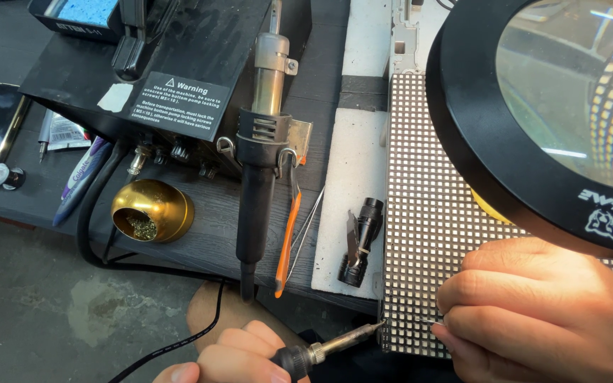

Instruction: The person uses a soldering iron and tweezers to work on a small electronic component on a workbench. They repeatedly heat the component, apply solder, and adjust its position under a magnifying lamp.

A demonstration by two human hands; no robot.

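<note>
Dark wood-grain workbench [207,234], stained grey concrete floor [44,312] (worn patches)

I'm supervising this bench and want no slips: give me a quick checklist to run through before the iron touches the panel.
1. Soldering iron gripped in left hand: ok.
2. Iron tip at the LED panel lower left corner edge: ok.
3. Right hand braced on panel, holding a thin metal point, probably tweezers: ok.
4. Magnifier lamp over the work spot: not ok, it sits higher up.
5. Tip tinned: cannot tell.
6. Brass tip cleaner near: ok.
</note>
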